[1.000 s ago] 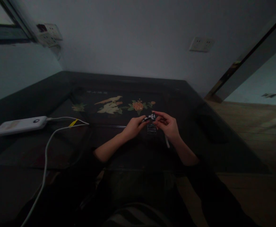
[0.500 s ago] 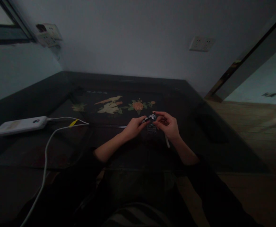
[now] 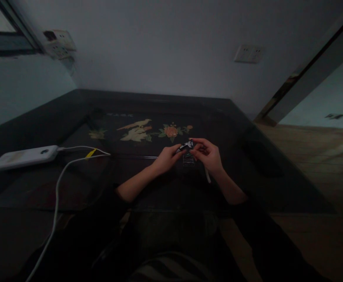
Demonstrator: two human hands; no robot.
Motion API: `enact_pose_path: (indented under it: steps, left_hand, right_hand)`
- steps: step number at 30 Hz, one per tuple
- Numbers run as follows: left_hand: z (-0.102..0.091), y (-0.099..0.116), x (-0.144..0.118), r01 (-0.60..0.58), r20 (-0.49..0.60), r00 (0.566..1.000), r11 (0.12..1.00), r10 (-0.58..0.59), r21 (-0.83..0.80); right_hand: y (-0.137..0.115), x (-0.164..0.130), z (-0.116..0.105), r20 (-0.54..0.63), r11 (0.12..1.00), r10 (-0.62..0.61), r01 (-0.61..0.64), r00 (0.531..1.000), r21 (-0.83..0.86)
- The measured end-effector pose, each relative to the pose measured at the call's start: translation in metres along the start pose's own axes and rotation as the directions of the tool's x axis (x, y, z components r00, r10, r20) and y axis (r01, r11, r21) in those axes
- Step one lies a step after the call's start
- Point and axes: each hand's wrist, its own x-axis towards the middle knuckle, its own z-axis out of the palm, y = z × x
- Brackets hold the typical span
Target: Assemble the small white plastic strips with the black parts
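A small razor (image 3: 185, 146), dark with silvery parts, is held between my hands above the dark table. My left hand (image 3: 166, 158) is closed round its handle, with the thumb along the near side. At the head end, the thumb and index finger of my right hand (image 3: 209, 156) pinch the razor from top and bottom. Just beneath the razor lies a small clear case (image 3: 188, 159), partly covered by the fingers. A thin pale strip (image 3: 207, 175) shows below my right hand; its upper end is hidden.
On the left of the glass-topped table (image 3: 171, 188) lies a white power bank (image 3: 26, 157) with a white cable (image 3: 56, 196) running off the near edge. A dark flat object (image 3: 262, 158) rests at the right. Behind stands the wall with a socket (image 3: 249, 53).
Hardly anything differs. Both hands keep their hold on the razor, and the view has shifted very slightly.
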Motion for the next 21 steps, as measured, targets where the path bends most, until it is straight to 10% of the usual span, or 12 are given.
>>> enact_pose_path:
  steps: [21]
  left_hand:
    - [-0.0007,0.0034,-0.0003,0.0,0.005,1.0,0.999,0.0,0.041]
  right_hand:
    - [-0.0039,0.002,0.0,-0.072,0.996,0.041,-0.034,0.997,0.086]
